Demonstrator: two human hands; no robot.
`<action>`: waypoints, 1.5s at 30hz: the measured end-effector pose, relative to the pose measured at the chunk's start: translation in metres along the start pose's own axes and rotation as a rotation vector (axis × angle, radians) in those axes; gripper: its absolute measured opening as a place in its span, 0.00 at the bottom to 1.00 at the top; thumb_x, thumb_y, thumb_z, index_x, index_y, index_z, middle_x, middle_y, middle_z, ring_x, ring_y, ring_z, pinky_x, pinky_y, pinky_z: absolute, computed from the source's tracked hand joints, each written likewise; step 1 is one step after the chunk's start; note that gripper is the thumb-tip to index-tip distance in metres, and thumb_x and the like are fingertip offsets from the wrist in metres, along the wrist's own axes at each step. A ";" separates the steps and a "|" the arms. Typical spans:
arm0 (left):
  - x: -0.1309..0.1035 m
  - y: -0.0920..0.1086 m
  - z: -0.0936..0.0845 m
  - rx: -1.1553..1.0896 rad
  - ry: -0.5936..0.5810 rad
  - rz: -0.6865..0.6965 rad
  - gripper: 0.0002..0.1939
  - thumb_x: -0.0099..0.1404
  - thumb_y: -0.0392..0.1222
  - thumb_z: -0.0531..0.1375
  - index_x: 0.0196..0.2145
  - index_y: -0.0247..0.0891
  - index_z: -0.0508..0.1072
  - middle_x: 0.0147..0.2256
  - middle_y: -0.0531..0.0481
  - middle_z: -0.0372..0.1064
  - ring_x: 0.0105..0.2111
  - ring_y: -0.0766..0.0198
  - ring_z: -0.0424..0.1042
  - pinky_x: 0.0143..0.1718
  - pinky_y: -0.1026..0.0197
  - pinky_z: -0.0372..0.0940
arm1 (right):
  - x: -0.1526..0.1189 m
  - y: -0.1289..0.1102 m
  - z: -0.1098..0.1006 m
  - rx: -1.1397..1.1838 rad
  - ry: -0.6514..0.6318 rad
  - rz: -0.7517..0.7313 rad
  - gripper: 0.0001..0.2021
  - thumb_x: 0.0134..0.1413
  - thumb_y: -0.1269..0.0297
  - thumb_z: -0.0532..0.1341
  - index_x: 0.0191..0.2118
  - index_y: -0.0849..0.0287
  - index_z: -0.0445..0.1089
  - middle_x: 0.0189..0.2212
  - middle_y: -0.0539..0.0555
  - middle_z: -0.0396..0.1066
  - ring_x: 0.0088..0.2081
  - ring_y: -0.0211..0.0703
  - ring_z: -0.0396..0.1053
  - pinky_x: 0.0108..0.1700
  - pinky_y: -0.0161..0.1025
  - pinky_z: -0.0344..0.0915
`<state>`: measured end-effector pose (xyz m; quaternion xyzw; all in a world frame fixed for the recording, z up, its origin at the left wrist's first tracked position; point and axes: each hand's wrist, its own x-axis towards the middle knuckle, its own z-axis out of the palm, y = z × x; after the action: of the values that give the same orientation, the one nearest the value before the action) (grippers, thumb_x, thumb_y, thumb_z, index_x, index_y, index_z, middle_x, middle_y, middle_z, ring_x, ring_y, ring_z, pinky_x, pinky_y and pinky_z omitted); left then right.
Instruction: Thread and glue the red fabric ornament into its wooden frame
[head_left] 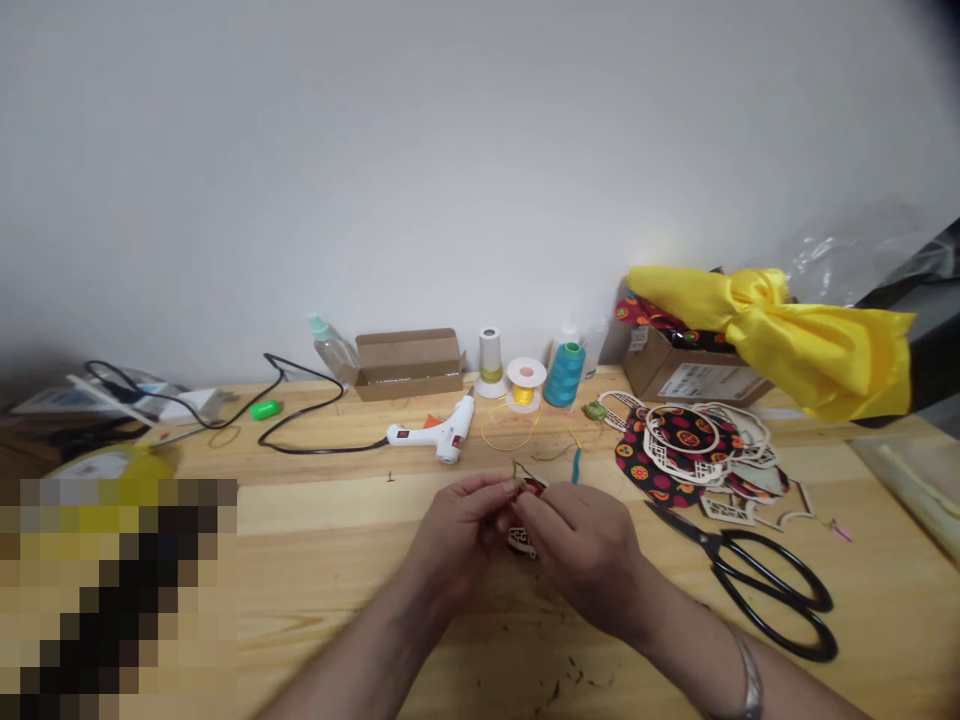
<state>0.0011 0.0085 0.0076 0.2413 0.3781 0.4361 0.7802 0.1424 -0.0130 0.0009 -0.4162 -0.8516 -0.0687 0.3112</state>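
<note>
My left hand [469,520] and my right hand [577,540] meet over the middle of the wooden table. Between them is a small wooden cutout ornament [522,541] with a dark red part, mostly covered by my fingers. Both hands are closed, thumbs and fingertips pinched together at its upper edge. A thin greenish cord [517,468] sticks up above the fingertips. Just beyond lies a short teal strip [576,466]. To the right of my right hand rest black-handled scissors [772,590], their blades pointing toward the pile of cutouts.
A white glue gun [431,436] lies behind the hands, its black cable running left. Along the wall stand a cardboard box [409,385], a yellow thread spool [525,385] and a teal thread cone [565,375]. Wooden frames and patterned fabric [652,455] are heaped at right, below yellow cloth [817,340].
</note>
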 end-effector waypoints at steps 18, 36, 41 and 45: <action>0.000 -0.002 -0.003 0.171 -0.002 0.000 0.09 0.51 0.41 0.63 0.22 0.31 0.72 0.12 0.59 0.52 0.15 0.76 0.50 0.19 0.69 0.43 | 0.012 0.014 -0.006 0.602 -0.033 0.561 0.12 0.55 0.64 0.53 0.26 0.62 0.70 0.22 0.53 0.68 0.25 0.37 0.63 0.29 0.35 0.58; -0.003 -0.002 0.002 0.341 -0.010 0.049 0.11 0.50 0.44 0.63 0.21 0.31 0.72 0.16 0.54 0.61 0.15 0.76 0.49 0.19 0.67 0.40 | 0.018 0.016 -0.001 1.131 -0.179 0.929 0.14 0.48 0.56 0.57 0.21 0.61 0.62 0.15 0.46 0.62 0.17 0.32 0.57 0.20 0.31 0.54; -0.002 -0.003 0.000 0.356 0.003 0.066 0.11 0.52 0.42 0.61 0.20 0.30 0.71 0.14 0.56 0.57 0.15 0.75 0.48 0.19 0.67 0.40 | 0.019 0.013 -0.005 1.366 -0.161 1.004 0.21 0.35 0.63 0.67 0.35 0.58 0.57 0.19 0.45 0.68 0.21 0.36 0.66 0.23 0.32 0.59; -0.002 -0.003 0.000 0.347 -0.023 0.071 0.11 0.53 0.42 0.61 0.20 0.30 0.71 0.15 0.55 0.58 0.15 0.76 0.48 0.19 0.67 0.40 | 0.018 0.015 -0.006 1.387 -0.178 0.983 0.19 0.37 0.64 0.66 0.35 0.59 0.57 0.19 0.45 0.67 0.21 0.35 0.65 0.23 0.31 0.58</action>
<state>0.0017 0.0051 0.0060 0.3904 0.4300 0.3888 0.7152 0.1482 0.0064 0.0138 -0.4577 -0.4448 0.6439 0.4220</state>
